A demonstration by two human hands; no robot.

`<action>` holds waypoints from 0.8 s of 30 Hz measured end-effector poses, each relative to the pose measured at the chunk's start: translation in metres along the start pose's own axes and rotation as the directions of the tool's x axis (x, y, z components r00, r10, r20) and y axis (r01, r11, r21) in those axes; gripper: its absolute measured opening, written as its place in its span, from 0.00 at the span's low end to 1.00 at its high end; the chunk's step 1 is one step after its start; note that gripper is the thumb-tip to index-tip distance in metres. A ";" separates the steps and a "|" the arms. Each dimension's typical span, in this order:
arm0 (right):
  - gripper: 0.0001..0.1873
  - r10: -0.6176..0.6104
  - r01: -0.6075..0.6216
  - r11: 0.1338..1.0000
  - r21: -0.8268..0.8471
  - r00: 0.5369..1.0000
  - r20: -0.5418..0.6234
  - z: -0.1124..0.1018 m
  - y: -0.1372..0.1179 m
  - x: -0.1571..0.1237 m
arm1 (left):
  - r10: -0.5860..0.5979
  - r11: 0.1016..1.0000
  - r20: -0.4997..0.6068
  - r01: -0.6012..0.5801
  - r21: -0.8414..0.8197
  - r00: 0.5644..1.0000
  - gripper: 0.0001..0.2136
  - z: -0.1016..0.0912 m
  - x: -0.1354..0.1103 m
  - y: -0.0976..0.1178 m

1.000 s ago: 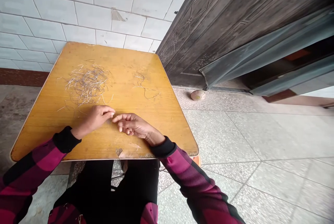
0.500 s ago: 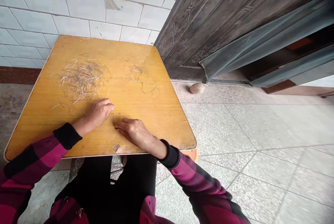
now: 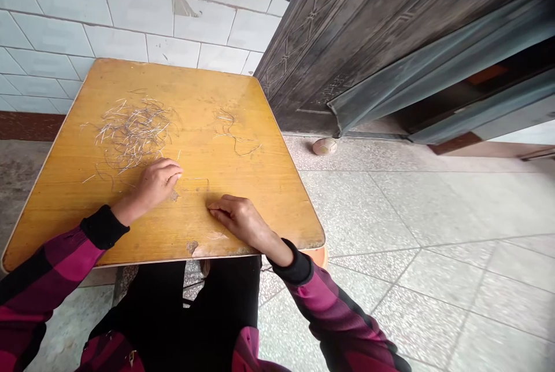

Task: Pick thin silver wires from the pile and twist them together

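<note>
On the table (image 3: 269,187), just on the near side of the pile of strands (image 3: 132,132), a single thin strand (image 3: 195,179) is lying bent between the two hands. The right hand (image 3: 238,218) is pinching its near end with clenched fingers (image 3: 217,208). The left hand (image 3: 154,184), at the pile's near edge, is curling its fingers (image 3: 173,174) by the other end (whether they are actually gripping, I cannot tell). The strand is looking featherlight, springy, slippery and easily kinked, so the ends are probably offering the surest hold.
</note>
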State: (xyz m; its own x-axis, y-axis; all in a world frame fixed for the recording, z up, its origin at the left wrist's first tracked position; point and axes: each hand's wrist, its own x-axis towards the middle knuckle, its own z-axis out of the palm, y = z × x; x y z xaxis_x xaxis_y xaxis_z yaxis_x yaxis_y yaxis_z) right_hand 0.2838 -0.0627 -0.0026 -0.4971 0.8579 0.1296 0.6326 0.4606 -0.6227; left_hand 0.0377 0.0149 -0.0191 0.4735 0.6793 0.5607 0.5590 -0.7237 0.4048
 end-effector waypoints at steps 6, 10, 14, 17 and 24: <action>0.07 0.017 -0.017 1.000 -0.021 1.000 -0.017 -0.004 0.005 -0.007 | 0.199 0.976 0.169 -0.211 0.052 0.965 0.14 0.001 -0.004 0.006; 0.07 0.038 -0.039 0.999 -0.031 0.999 -0.019 -0.001 0.004 -0.007 | 0.273 0.943 0.210 -0.304 0.135 0.939 0.13 -0.001 -0.005 0.021; 0.06 0.067 -0.067 0.995 -0.068 0.998 -0.004 0.001 0.002 -0.005 | 0.414 0.898 0.250 -0.437 0.043 0.875 0.15 0.000 -0.012 0.043; 0.05 0.099 -0.099 0.990 -0.104 0.995 0.000 0.002 0.000 -0.003 | 0.428 0.889 0.347 -0.459 0.009 0.835 0.18 0.005 -0.022 0.054; 0.04 0.201 -0.161 0.957 -0.243 0.968 0.152 -0.010 -0.013 -0.001 | 0.382 0.901 0.413 -0.433 0.035 0.827 0.20 0.010 -0.032 0.057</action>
State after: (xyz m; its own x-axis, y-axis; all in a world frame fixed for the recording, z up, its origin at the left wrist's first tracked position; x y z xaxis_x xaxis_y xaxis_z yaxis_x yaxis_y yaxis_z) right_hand 0.2817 -0.0670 0.0136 -0.4442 0.8882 -0.1172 0.8293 0.3582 -0.4289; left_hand 0.0611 -0.0472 -0.0214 0.8858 0.3360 0.3201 0.3223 -0.9417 0.0968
